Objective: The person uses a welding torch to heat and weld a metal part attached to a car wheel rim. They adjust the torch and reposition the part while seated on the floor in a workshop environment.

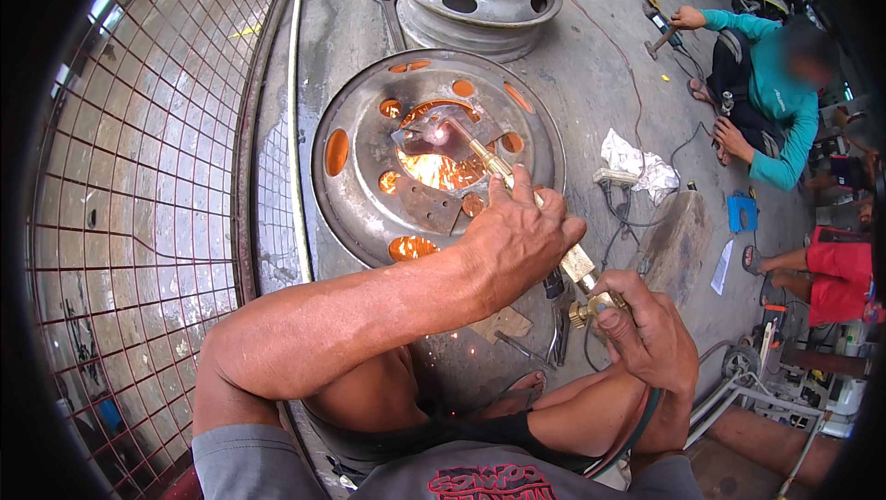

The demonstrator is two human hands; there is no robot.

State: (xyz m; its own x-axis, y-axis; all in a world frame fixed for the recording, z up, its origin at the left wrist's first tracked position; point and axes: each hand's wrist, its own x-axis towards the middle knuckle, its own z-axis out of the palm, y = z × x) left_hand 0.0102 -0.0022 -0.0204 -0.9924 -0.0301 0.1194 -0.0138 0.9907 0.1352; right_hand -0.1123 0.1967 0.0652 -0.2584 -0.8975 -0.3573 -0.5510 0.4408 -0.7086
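My left hand [531,228] grips the shaft of a brass cutting torch [580,266], fingers wrapped round it. My right hand [646,339] closes round the torch's valve end, beside a green hose [637,435]. The tip meets a small dark steel plate [415,137] over the middle of a steel wheel [351,214], with a bright glow at the contact. Orange light and sparks show through the wheel's holes. A second flat plate with small holes [429,207] lies on the wheel nearer me.
Beyond is another wheel [475,34] bearing metal pieces, beside a wrench [388,16]. A wire mesh fence [138,186] runs along the left. At right, a person in teal [775,103] holds a hammer [660,43] near cables, a white cloth [628,159] and another person in red shorts [840,274].
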